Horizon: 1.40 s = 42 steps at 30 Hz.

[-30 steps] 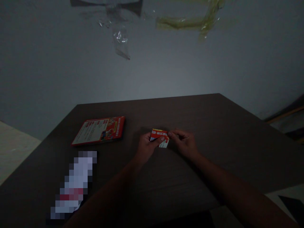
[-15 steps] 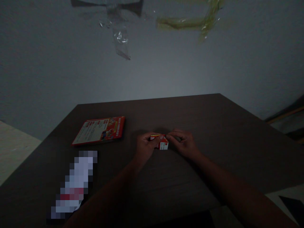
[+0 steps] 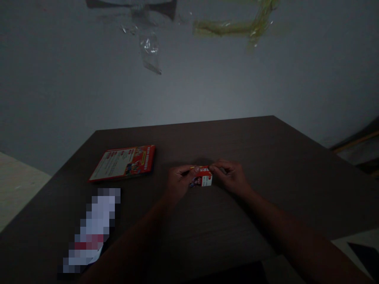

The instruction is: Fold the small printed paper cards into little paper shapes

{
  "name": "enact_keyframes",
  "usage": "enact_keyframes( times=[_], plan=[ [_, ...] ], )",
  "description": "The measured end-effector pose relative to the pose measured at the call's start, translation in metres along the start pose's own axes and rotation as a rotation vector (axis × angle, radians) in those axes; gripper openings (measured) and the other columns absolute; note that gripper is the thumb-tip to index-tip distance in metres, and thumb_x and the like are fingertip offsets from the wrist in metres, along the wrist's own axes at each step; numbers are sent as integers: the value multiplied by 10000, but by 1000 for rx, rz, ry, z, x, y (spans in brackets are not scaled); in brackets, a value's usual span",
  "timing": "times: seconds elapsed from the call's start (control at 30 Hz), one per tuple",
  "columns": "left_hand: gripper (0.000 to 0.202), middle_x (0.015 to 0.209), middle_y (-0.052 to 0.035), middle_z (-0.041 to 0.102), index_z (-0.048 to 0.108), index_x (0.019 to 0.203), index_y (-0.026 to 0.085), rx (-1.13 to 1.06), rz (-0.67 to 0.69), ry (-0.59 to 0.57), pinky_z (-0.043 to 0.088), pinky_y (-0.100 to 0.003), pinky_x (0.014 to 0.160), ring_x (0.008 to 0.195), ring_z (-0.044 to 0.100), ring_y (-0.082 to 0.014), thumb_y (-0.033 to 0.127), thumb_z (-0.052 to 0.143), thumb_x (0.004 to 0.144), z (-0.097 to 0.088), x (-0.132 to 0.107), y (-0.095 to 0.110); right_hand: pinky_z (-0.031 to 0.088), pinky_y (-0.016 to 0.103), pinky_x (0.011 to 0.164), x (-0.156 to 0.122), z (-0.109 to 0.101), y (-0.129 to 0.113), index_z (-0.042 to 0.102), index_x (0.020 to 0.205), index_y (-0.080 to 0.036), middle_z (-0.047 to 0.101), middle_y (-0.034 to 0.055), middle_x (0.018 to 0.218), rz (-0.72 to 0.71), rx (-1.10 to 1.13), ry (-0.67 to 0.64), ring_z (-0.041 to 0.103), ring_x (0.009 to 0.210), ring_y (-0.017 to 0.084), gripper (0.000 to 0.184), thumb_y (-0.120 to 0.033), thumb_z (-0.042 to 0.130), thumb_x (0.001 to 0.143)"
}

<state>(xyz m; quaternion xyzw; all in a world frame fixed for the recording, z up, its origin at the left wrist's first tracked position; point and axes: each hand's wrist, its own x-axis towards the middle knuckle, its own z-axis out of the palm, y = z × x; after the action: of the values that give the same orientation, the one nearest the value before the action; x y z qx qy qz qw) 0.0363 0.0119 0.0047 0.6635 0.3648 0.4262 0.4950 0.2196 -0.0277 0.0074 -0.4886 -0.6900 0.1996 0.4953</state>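
Note:
A small folded leaflet (image 3: 206, 180), red and white with print and a dark picture, is between my hands above the middle of the table. My left hand (image 3: 179, 179) pinches its left side, the thumb lying across the upper face. At its upper right corner, the thumb and fingers of my right hand (image 3: 232, 176) are pressed together on the edge. What lies under the leaflet is hidden.
Larger red-and-white printed leaflets (image 3: 120, 163) lie in a thin stack at the left of the dark wooden table (image 3: 237, 138). Nearer me is a long pale pixelated item (image 3: 96, 225), beside my left forearm. Behind the table rises a grey wall (image 3: 189, 86) with old tape.
My left thumb has drawn back to the left, so more of the leaflet's red face and picture shows. The right hand stays at the upper right corner.

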Motion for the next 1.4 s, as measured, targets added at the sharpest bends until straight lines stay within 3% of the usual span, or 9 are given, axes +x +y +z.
enact_keyframes(
  times=[0.23,0.37,0.53,0.7,0.9,1.13,1.27,1.4],
  plan=[
    [203,782,-35,722,718,822,167,86,90,68,492,-245,631,705,653,-166,331,602,795,2,0,-3,447,262,576,0,5,6,697,726,-172,675,31,675,179,132,30,596,612,148,213,-344,592,795],
    [218,808,-42,718,710,829,163,50,70,74,485,-246,646,716,645,-164,349,607,786,3,1,-5,459,260,570,-1,7,9,700,738,-160,696,43,704,243,217,37,613,615,153,229,-367,612,776],
    [359,662,-16,651,666,774,137,80,-40,6,414,-219,530,580,569,-128,460,517,822,1,5,-6,450,258,568,-1,4,6,701,733,-156,689,42,691,198,120,69,611,617,155,232,-352,591,789],
    [442,534,24,500,526,620,158,182,-38,195,330,-206,461,492,466,-102,515,414,855,9,6,-5,422,252,562,-1,9,-3,690,721,-165,637,28,628,0,-60,64,561,566,131,218,-295,551,826],
    [498,449,45,356,369,517,187,296,-56,394,238,-216,400,411,352,-85,545,349,863,16,8,-4,423,268,591,-2,15,-11,684,770,-189,640,29,657,-137,-80,14,548,595,133,190,-246,521,849],
    [523,426,57,320,339,494,191,140,-59,381,230,-201,371,372,318,-68,594,393,823,17,5,5,419,238,552,-2,15,-7,698,745,-178,641,24,640,14,32,20,558,577,120,211,-306,553,827],
    [517,414,63,342,362,519,194,-18,-166,336,252,-193,350,346,340,-71,632,426,787,19,7,5,424,238,549,-2,16,-4,698,739,-169,654,26,641,91,105,19,567,577,125,226,-340,568,810],
    [499,433,57,370,389,517,183,55,-163,368,261,-188,369,376,349,-67,600,488,772,13,12,0,426,245,562,-2,14,-8,690,709,-173,649,24,628,65,78,18,561,571,124,224,-331,568,809]
  ],
)
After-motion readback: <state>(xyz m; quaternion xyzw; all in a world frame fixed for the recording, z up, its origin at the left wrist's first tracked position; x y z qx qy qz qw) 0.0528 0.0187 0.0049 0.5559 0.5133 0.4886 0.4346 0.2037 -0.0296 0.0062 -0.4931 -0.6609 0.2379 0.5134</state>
